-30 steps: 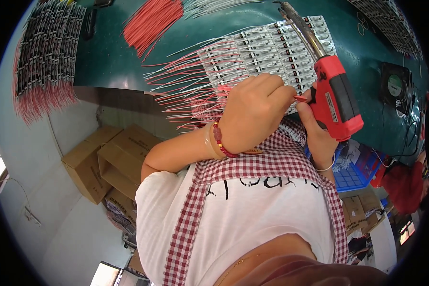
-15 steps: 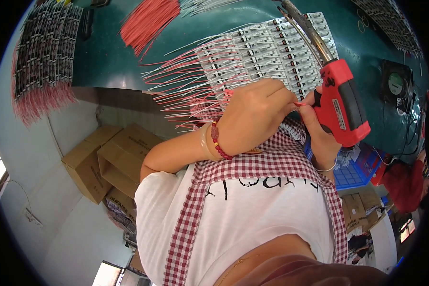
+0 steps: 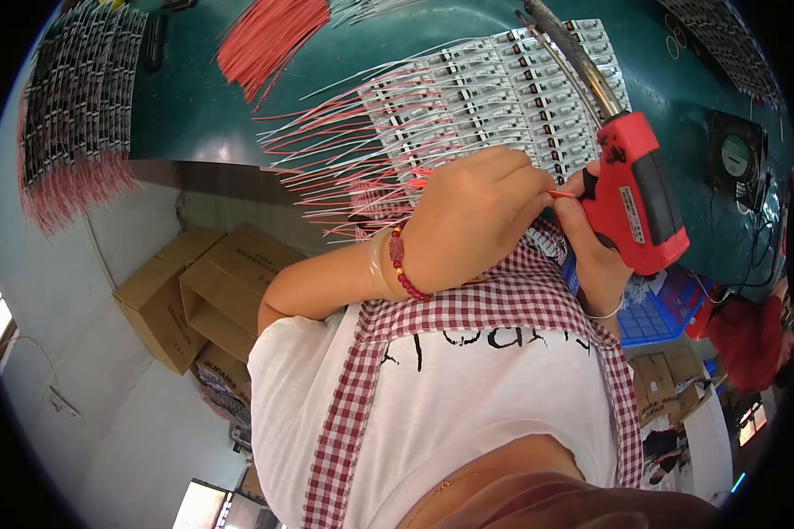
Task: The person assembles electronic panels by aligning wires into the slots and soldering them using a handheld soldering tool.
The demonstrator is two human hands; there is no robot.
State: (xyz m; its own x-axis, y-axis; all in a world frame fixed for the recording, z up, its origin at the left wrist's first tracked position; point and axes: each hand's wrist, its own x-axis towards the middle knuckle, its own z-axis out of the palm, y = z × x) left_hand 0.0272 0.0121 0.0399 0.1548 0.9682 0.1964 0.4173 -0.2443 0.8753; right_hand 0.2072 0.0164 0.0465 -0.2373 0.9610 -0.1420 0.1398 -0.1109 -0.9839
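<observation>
My left hand (image 3: 481,212), with a red bead bracelet at its wrist, is closed with the fingertips pinching a red wire (image 3: 559,194). Red wire ends also show beside the back of this hand. My right hand (image 3: 589,234) is wrapped round a red and black soldering gun (image 3: 637,189). Its thumb and fingertip meet the same red wire close to the left fingertips. The gun's metal barrel points up and away over a panel of small white circuit boards (image 3: 494,84). Red and white wires (image 3: 326,163) trail leftward from the boards. My hands cover the panel's near part.
On the green table (image 3: 194,106) lie a bundle of red wires (image 3: 269,44) and, at far left, a stack of wired boards (image 3: 79,115). A black device with a round face (image 3: 737,159) stands right. A blue basket (image 3: 648,317) and cardboard boxes (image 3: 163,300) sit below table level.
Both hands keep their hold and have barely moved. The soldering gun sits very slightly lower and farther right. The view has shifted a little.
</observation>
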